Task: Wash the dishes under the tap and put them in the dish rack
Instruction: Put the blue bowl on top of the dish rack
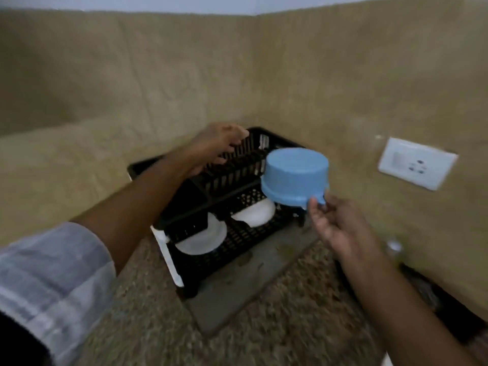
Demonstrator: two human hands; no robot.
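Note:
A black two-tier dish rack stands in the corner of the counter. My right hand pinches the rim tab of an upside-down light blue plastic bowl and holds it over the rack's upper right end. My left hand rests on the upper tier's far left side, fingers curled over its slats; whether they grip it is unclear. On the lower tier lie a white plate at the front left and a white bowl further right.
Beige tiled walls meet behind the rack. A white wall socket sits on the right wall. The speckled granite counter extends toward me, with a grey mat under the rack. A dark edge shows at the right.

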